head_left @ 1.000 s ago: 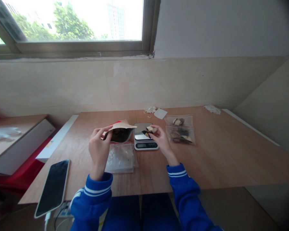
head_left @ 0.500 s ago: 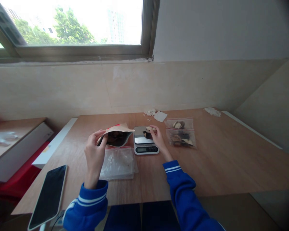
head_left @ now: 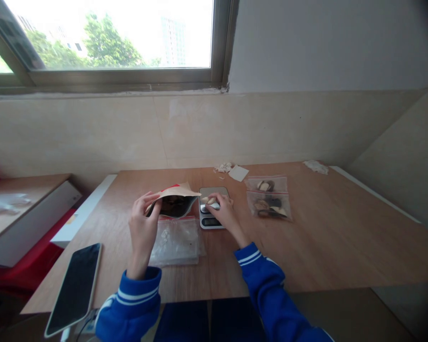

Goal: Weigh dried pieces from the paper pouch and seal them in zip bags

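Observation:
My left hand [head_left: 142,229] grips the left edge of a brown paper pouch [head_left: 180,191] with a red mark. Its mouth gapes towards me, and dark pieces sit inside. Over the plate of a small white kitchen scale [head_left: 202,222], my right hand [head_left: 226,213] pinches a pale, dried-looking piece [head_left: 207,201], perhaps a mushroom slice. The fingers cover much of the plate and part of the display. Below the pouch lie flat clear zip bags [head_left: 174,244] with red seal lines.
Right of the scale, clear zip bags [head_left: 269,199] hold dark and pale pieces. A white paper square [head_left: 238,173] and white scraps [head_left: 223,167] lie behind the scale. Another scrap [head_left: 316,166] is at the back right. A tablet [head_left: 74,287] stands at the table's left edge.
My right hand has moved left across the scale plate with the pale piece. A dark piece seen on the plate earlier is now out of sight. My left hand keeps its hold on the pouch.

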The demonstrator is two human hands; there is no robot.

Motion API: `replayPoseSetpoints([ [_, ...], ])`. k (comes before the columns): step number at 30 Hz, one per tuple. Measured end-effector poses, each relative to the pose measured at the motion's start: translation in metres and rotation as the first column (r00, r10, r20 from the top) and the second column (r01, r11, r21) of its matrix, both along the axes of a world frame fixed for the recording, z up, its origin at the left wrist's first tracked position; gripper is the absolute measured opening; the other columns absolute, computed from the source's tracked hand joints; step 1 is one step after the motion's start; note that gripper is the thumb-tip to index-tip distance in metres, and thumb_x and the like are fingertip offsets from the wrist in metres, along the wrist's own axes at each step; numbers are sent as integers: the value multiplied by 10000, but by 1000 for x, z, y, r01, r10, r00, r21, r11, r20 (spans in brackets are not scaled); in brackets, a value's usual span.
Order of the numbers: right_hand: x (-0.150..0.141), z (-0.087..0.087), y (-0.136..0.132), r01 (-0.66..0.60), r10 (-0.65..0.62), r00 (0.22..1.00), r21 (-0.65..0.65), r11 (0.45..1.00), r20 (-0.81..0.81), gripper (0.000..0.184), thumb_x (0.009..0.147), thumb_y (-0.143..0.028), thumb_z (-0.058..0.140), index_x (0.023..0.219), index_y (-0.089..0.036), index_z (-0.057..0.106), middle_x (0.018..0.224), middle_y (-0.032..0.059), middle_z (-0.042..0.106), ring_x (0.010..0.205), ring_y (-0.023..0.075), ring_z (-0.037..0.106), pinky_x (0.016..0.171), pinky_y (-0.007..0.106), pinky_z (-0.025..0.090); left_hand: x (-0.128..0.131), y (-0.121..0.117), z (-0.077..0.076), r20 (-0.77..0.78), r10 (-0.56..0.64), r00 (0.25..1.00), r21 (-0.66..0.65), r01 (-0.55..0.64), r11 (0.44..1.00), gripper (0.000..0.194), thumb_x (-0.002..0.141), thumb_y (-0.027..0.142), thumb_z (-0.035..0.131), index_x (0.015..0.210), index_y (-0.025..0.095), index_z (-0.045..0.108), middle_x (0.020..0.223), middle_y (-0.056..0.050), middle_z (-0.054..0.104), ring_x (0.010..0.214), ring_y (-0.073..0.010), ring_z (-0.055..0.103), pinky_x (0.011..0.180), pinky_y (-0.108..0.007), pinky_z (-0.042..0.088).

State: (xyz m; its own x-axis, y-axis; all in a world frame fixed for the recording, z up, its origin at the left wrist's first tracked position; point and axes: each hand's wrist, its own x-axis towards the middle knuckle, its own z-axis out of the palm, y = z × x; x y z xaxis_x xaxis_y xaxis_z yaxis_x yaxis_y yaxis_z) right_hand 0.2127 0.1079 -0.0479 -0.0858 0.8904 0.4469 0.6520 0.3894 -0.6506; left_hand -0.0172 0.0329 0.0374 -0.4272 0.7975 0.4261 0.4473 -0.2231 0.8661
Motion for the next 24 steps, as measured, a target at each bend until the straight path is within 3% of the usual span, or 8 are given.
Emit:
replayPoseSetpoints([
  [5, -4, -12, 5, 52, -58, 979, 37, 998, 195, 136, 865, -244, 580, 985, -200, 627, 1077, 92, 673, 1085, 263, 499, 960, 439, 256, 1, -2, 1, -51, 5, 999, 15, -5, 1000, 263, 836, 373, 585, 982, 176, 681, 1140, -94, 634, 1144, -230, 575, 968, -371, 474],
  [10, -2, -11, -4, 113, -123, 982, 77, 991, 144, 180, 916, -282, 510, 973, -224, 671, 1274, 94, 589, 1175, 273, 448, 971, 461, 264, 1, -3, 3, -92, 16, 996, 25, -13, 1000, 265, 839, 374, 573, 969, 169, 680, 1135, -102, 619, 1143, -227, 570, 966, -371, 473],
  [13, -7, 10, -30, 110, -110, 994, 169, 980, -10, 213, 934, -244, 454, 965, -221, 663, 1189, 95, 611, 1124, 243, 500, 964, 446, 332, 1, -3, 2, -128, 30, 991, 25, -27, 999, 271, 840, 382, 565, 961, 167, 678, 1138, -108, 615, 1129, -231, 574, 968, -378, 468],
  [15, -16, 30, -56, 50, -18, 993, 285, 957, -114, 218, 933, -192, 420, 974, -200, 634, 1058, 93, 627, 1054, 213, 545, 950, 413, 392, 1, -1, -1, -161, 32, 986, 21, -29, 999, 275, 849, 390, 552, 953, 166, 672, 1131, -112, 621, 1125, -237, 573, 983, -392, 451],
  [18, -37, 60, -96, -255, 292, 956, 412, 875, -30, 253, 911, -122, 401, 1062, -190, 592, 1030, 85, 618, 1021, 184, 564, 906, 347, 469, 4, 0, -6, -190, 6, 982, 17, -3, 1000, 276, 874, 385, 512, 967, 169, 656, 1140, -113, 632, 1124, -238, 573, 1000, -405, 431],
  [19, -46, 69, -105, -342, 364, 931, 418, 842, 28, 290, 911, -110, 383, 1114, -187, 575, 1083, 91, 614, 1056, 182, 558, 923, 343, 474, 6, -1, -8, -195, -10, 981, 17, 13, 1000, 274, 883, 374, 496, 983, 172, 650, 1153, -110, 634, 1129, -235, 573, 1005, -404, 427],
  [21, -61, 83, -114, -418, 418, 904, 368, 831, 84, 340, 932, -115, 337, 1201, -178, 536, 1184, 103, 594, 1153, 186, 524, 982, 357, 460, 9, -4, -11, -198, -43, 979, 6, 45, 999, 278, 899, 342, 462, 1038, 179, 639, 1195, -103, 634, 1148, -228, 571, 1008, -392, 428],
  [24, -77, 93, -109, -391, 367, 919, 205, 897, 144, 340, 979, -190, 305, 1248, -138, 507, 1200, 134, 600, 1197, 217, 508, 1010, 397, 447, 11, -11, -16, -201, -58, 978, -73, 44, 996, 322, 912, 294, 421, 1147, 215, 626, 1232, -75, 641, 1147, -225, 588, 970, -372, 461],
])
